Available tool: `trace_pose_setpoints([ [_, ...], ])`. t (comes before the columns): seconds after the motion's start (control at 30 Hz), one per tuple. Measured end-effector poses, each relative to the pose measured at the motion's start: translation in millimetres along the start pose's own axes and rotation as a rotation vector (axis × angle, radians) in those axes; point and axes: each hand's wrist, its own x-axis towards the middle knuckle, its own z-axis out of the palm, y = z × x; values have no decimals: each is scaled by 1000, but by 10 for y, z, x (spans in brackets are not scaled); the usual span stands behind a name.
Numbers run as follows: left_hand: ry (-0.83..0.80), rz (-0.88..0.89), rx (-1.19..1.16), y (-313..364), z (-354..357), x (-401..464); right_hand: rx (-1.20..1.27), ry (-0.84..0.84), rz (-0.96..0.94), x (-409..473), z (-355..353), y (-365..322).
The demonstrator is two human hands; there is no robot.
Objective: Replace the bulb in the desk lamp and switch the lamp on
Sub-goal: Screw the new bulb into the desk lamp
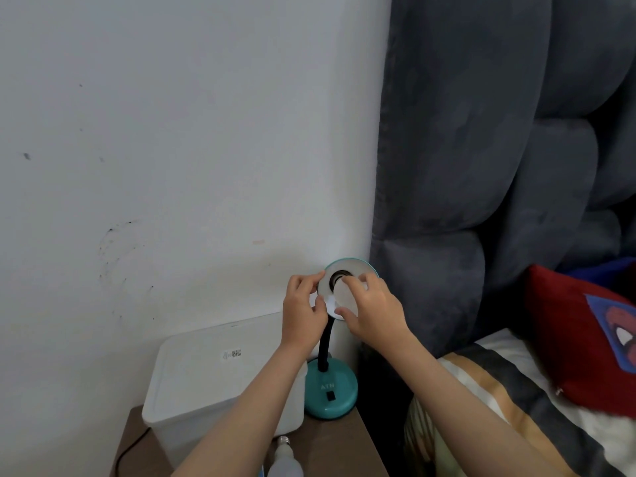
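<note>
A: What are the 2 hands doing?

B: The left hand (pixel 303 304) grips the rim of the desk lamp's shade (pixel 351 270), thumb and fingers curled around its edge to steady it. The right hand (pixel 373 309) has its fingertips curled around a white bulb (pixel 344 295) sitting at the shade's mouth, in front of the dark socket (pixel 339 275).

A: Going in or coming out?

B: That cannot be told from 1 view. A second bulb (pixel 285 459) lies on the desk (pixel 344 449) below the forearms, threaded cap up, so this looks like the swap step.

A: Where is the rest of the lamp?

B: Its black gooseneck (pixel 325 346) drops below the hands to a teal base (pixel 330 390) with a black switch (pixel 330 395), beside a white box (pixel 220 373).

A: And next?

B: Likely twisting the bulb while the left hand holds the shade firm, keeping it straight to the socket. The switch is untouched.
</note>
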Motion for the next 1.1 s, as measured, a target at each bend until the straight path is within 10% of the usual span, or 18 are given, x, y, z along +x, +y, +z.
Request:
trace_pose_setpoints([
  [1.1, -15, -19, 3, 50, -28, 4, -53, -128, -98, 128, -75, 50],
])
